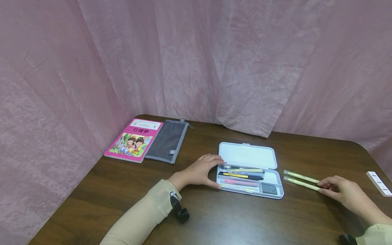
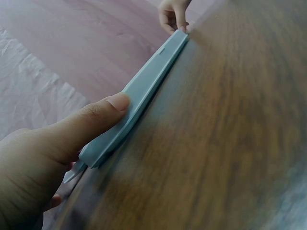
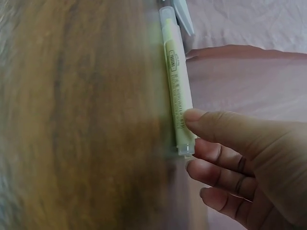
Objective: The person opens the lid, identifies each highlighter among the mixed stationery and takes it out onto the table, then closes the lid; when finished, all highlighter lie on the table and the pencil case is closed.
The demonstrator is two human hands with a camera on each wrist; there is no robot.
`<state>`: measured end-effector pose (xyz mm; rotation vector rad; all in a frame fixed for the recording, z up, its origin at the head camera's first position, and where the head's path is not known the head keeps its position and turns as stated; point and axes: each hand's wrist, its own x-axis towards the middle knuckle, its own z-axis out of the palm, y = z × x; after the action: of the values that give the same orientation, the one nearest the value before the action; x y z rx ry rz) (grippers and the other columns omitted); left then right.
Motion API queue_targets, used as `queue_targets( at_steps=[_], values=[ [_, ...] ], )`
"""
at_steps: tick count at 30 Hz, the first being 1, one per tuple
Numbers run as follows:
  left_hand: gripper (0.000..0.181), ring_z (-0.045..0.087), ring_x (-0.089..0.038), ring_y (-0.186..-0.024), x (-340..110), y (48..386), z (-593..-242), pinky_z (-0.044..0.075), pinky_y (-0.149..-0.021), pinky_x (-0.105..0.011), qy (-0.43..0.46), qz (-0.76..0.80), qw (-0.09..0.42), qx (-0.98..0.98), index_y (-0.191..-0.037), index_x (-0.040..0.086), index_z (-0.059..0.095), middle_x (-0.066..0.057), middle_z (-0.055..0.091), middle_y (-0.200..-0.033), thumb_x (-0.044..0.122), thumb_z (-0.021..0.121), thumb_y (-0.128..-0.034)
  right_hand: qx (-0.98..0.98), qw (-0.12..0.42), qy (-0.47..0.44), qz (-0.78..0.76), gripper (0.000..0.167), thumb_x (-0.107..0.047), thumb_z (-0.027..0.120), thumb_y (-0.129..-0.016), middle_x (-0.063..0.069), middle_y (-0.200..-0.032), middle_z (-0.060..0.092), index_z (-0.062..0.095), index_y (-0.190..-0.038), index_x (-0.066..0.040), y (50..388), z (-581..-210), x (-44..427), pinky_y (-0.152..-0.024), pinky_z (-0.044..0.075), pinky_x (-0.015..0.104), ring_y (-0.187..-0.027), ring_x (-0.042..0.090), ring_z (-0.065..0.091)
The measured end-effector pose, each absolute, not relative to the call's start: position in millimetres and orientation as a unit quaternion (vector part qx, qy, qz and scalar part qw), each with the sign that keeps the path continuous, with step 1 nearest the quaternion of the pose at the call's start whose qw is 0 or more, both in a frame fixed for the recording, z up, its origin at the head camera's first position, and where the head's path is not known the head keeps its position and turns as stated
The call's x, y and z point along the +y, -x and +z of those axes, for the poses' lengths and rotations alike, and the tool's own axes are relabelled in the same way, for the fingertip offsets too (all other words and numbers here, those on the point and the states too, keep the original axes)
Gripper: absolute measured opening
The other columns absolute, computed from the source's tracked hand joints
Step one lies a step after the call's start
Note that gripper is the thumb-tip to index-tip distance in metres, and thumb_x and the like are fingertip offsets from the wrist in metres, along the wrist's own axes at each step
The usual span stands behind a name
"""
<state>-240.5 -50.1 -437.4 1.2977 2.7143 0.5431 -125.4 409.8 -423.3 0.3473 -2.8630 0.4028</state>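
Observation:
A pale blue pencil case lies on the table with its lid folded back. Several pens and a dark grey eraser fill part of its tray. My left hand grips the left end of the case, thumb at the front wall and fingers at the back corner. To the right of the case, my right hand pinches the near ends of two yellow highlighters lying side by side. One highlighter shows clearly under the thumb in the right wrist view.
At the back left lies a pink book beside a grey mesh zip pouch. A white strip with dark marks lies near the right edge. Pink curtains hang behind the brown table.

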Motion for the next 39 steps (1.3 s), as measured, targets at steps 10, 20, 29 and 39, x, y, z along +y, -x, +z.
queue_targets(
  at_steps=[10,20,29,39],
  values=[
    [0.086,0.035,-0.013,-0.141,-50.7,239.9,-437.0,0.020,-0.123,-0.038,-0.429,0.176,0.032,0.886,-0.140,0.019,0.047,0.002,0.046,-0.145,0.060,0.076,-0.0708,-0.979,0.092,-0.121,0.139,0.015,-0.015,0.077,-0.078,-0.014,-0.077,0.056,0.068,-0.089,-0.012,126.9,-403.7,404.3,-0.055,0.043,0.016,-0.067,-0.015,0.040],
    [0.084,0.035,-0.012,-0.140,-49.5,240.3,-436.7,0.020,-0.123,-0.037,-0.428,0.176,0.035,0.886,-0.139,0.018,0.047,0.003,0.046,-0.145,0.058,0.077,-0.0712,-0.971,0.128,-0.170,0.105,0.021,-0.013,0.079,-0.074,-0.012,-0.079,0.055,0.069,-0.093,-0.008,139.3,-374.3,390.6,-0.057,0.047,0.016,-0.070,-0.015,0.040],
    [0.084,0.035,-0.012,-0.140,-49.9,240.6,-438.5,0.020,-0.123,-0.038,-0.431,0.182,0.033,0.883,-0.139,0.018,0.047,0.003,0.046,-0.145,0.060,0.076,-0.0714,-0.970,0.115,-0.175,0.122,0.014,-0.016,0.077,-0.079,-0.012,-0.080,0.056,0.070,-0.091,-0.015,153.3,-346.5,368.6,-0.056,0.043,0.018,-0.069,-0.012,0.043],
    [0.084,0.036,-0.013,-0.140,-49.7,240.1,-438.9,0.020,-0.123,-0.038,-0.431,0.184,0.028,0.883,-0.139,0.018,0.048,0.002,0.046,-0.144,0.058,0.077,-0.0713,-0.970,0.061,-0.188,0.139,0.015,-0.019,0.075,-0.082,-0.006,-0.087,0.064,0.071,-0.094,-0.013,168.7,-333.8,335.2,-0.064,0.052,0.024,-0.076,-0.007,0.052]
  ],
)
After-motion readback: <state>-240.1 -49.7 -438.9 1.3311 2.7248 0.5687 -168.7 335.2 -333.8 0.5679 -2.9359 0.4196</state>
